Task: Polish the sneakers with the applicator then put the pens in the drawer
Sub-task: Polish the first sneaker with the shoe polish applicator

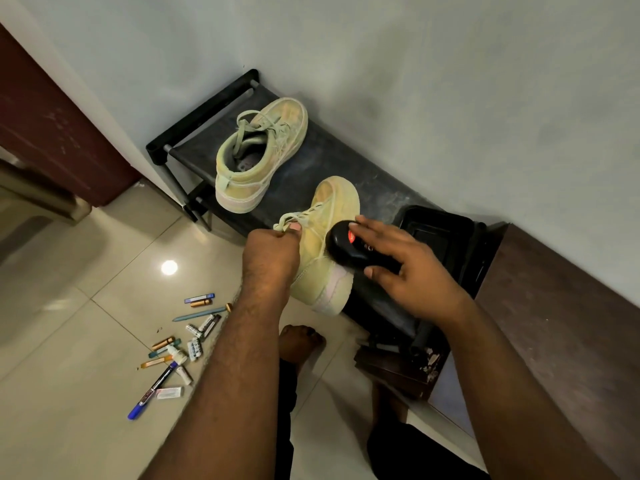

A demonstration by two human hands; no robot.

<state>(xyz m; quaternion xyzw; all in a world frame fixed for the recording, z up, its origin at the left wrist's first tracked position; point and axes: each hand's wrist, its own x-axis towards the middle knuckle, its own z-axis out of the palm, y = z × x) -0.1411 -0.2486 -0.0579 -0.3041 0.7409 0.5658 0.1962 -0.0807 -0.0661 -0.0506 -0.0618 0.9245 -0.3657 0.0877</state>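
Left hand [268, 252] pinches the near sneaker [327, 244] by its laces; right hand [403, 268] grips a glossy black oval applicator [349, 245] against its suede-looking side. Other sneaker [263, 154] at 11 o'clock on the dusty rack [346, 157]. Pens [180, 348] scattered on glossy tiles at 7.

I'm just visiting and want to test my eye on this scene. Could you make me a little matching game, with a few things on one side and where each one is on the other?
Things:
1. applicator
2. far sneaker
3. pens
4. near sneaker

Places:
A. scattered on the floor tiles
B. alone on the rack, untouched
C. under the right hand
D. gripped at the collar by the left hand

Pairs: 1-C, 2-B, 3-A, 4-D
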